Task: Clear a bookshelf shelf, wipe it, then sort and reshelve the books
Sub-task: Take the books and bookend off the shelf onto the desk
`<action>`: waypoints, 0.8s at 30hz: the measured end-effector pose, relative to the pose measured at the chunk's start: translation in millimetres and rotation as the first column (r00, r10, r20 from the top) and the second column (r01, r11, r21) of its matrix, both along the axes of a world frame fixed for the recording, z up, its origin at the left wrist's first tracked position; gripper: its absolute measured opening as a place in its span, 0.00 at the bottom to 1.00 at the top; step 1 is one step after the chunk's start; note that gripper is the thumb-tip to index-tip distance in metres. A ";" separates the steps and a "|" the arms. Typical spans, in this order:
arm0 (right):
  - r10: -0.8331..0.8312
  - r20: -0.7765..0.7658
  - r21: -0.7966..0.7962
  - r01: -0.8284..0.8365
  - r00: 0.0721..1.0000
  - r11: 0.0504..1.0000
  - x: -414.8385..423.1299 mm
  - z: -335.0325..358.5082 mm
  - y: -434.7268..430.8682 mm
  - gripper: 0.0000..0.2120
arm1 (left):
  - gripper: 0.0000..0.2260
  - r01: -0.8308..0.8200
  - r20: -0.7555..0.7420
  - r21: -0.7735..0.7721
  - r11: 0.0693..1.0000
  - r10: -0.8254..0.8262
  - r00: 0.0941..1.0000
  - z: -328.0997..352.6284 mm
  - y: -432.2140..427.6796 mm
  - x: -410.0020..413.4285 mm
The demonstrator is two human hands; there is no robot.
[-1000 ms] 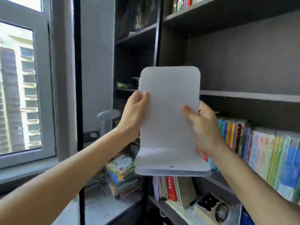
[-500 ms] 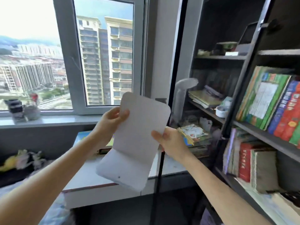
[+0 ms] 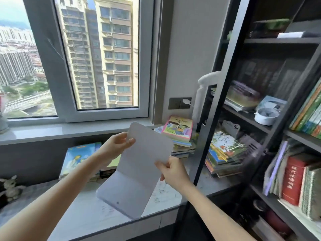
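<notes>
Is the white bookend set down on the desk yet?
No. The bookend is tilted above the desk; left hand and right hand pinch its side edges.

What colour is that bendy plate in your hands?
The bookend is plain pale grey-white, with one small dark dot near its foot. Head view shows it best.

Grey desk (image 3: 83,213): left book stack (image 3: 79,158), middle book stack (image 3: 178,130), right book stack (image 3: 224,152) lying flat.
</notes>
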State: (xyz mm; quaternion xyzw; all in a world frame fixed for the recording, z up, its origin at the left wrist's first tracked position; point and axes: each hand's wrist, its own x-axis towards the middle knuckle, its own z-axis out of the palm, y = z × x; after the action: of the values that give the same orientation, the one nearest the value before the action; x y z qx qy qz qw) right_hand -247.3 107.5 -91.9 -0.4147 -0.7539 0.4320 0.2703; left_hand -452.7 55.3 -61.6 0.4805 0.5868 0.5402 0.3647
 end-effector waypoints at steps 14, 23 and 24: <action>-0.557 -0.066 0.264 0.553 0.828 0.791 -109.1 -11.7 163.7 0.26 | 0.05 0.085 -0.159 -0.059 0.995 -0.093 0.983 -16.3 258.9 -135.7; -0.525 -0.074 0.188 0.529 0.848 0.827 -159.2 -21.0 259.4 0.22 | 0.04 -0.120 -0.248 -0.156 0.980 0.079 0.965 -62.3 288.2 -204.5; -0.496 -0.053 0.190 0.497 0.867 0.847 -172.1 -20.6 271.0 0.21 | 0.03 -0.147 -0.279 -0.148 0.978 0.101 0.955 -63.7 290.6 -210.7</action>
State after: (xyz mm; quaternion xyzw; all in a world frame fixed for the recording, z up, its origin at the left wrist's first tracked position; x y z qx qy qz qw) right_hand -419.4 378.5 -112.5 -0.5660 -0.6598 0.2713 0.4133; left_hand -663.4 346.0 -125.3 0.4795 0.7032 0.4405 0.2857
